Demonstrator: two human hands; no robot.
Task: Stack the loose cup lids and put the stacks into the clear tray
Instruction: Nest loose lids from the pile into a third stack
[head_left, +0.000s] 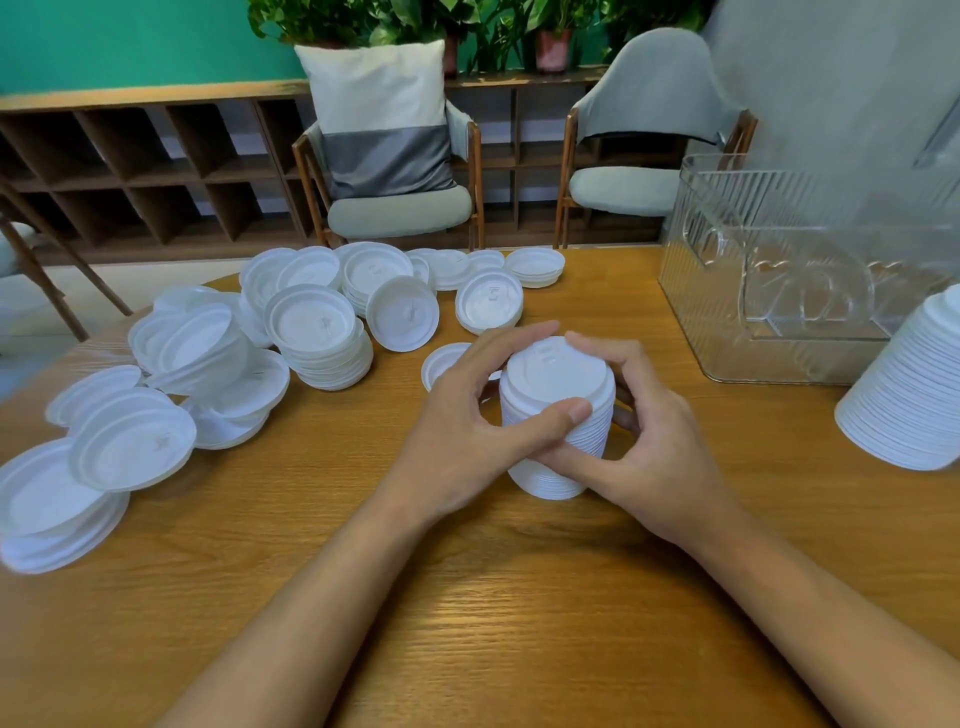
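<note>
White lid stack (553, 376) upright, tops upward

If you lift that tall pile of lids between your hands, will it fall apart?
Probably light: the stack of lids looks like thin white pieces nested together. It might split or lean if lifted by its top, being tall and narrow; the left hand and right hand wrap its sides, which should help. Pushed across the table, it would likely tip.

Brown wood-grain table (467, 613) with seating behind
Two pale green armchairs (400, 214), one holding a white-and-grey cushion (382, 114), before dark cubby shelving (156, 171)
</note>
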